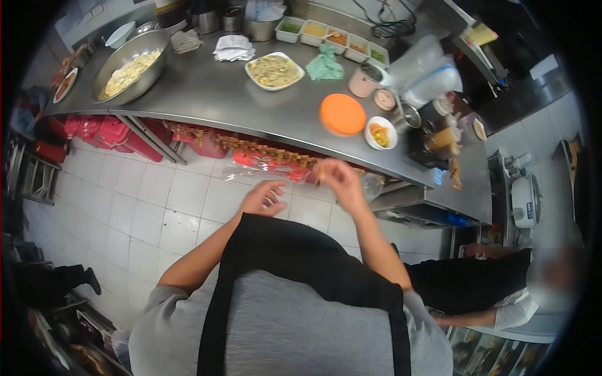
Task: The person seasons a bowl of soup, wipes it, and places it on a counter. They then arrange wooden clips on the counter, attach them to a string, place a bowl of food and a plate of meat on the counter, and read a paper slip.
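Our right hand has its fingertips pressed together, pinching one end of what looks like a clear plastic bag. Our left hand is half curled just under it, can't tell if it's gripping. The bag runs sideways, left of the pinch and below the steel counter edge, so it's nearer our left hand.

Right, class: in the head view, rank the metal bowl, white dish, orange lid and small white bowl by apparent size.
1. metal bowl
2. white dish and orange lid, too alike to separate
3. small white bowl, smallest
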A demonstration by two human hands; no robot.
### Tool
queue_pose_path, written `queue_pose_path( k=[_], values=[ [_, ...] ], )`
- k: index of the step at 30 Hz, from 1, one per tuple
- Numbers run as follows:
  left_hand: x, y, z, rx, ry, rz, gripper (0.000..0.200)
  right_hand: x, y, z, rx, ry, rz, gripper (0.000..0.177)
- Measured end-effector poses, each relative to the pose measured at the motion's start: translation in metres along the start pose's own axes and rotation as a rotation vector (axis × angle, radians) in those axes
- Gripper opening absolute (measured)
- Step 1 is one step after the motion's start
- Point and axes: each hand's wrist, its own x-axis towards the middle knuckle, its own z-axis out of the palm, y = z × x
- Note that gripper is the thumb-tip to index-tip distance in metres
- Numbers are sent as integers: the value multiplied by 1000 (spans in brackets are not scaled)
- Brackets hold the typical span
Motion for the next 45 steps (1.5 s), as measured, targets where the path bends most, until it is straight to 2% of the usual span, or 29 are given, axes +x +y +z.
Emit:
queue_pose_path(
  k=[1,3,6,9,12,15,17,20,22,23,24,25,26,27,28,29,30,32,35,37,38,39,41,45],
  values=[
    [-5,-6,-29,17,64,-30,46,30,-21,18,-44,56,23,23],
    [-13,-15,-81,58,184,-77,44,92,-26,42,-212,202,-232,18],
    [-23,-28,-134,63,262,-113,44,170,-25,59,-279,221,-503,18],
    [-28,-28,-164,25,301,-145,44,214,-23,73,-262,235,-489,18],
    [-32,-29,-184,-9,336,-156,44,242,-11,84,-296,234,-364,22],
    [-31,-34,-199,-40,346,-172,44,243,-11,88,-438,225,-287,39],
    [-30,-34,-206,-54,341,-194,44,225,-21,96,-530,350,-406,51],
    [-19,-34,-213,-57,314,-206,43,174,-4,88,-729,381,-387,64],
    [-10,-51,-215,-29,274,-170,42,128,48,71,-878,339,-411,26],
    [-5,-58,-213,-74,249,-157,31,92,50,77,-874,261,-244,8],
    [1,-65,-210,-68,227,-166,17,59,63,80,-909,241,-199,6],
    [8,-63,-206,-36,186,-172,8,20,113,72,-889,113,-31,12],
    [17,-66,-202,-89,132,-165,6,-13,121,74,-922,-37,343,19],
    [23,-77,-202,-188,9,-85,12,-57,195,60,-995,-171,307,35],
    [32,-56,-194,-297,-38,-91,18,-98,230,56,-992,-219,423,33],
    [43,-62,-195,-310,-129,-71,23,-137,248,50,-994,-229,553,31],
    [51,-45,-190,-51,-80,-174,26,-172,263,43,-989,-209,664,28],
    [69,-51,-185,141,-114,-26,26,-223,277,36,-977,-75,804,24],
    [96,-49,-174,155,-141,532,27,-250,286,30,-958,205,864,18],
    [99,-30,-158,-148,-190,314,28,-233,276,26,-919,376,866,17],
    [97,-25,-153,-295,-204,190,28,-226,287,22,-1004,461,675,19],
    [106,-59,-166,-250,-368,182,27,-213,270,20,-881,447,625,21],
    [116,-86,-176,-85,-460,296,23,-184,260,18,-746,567,626,23],
    [117,-57,-172,26,-347,161,21,-132,195,-25,-842,980,480,20]
  ],
)
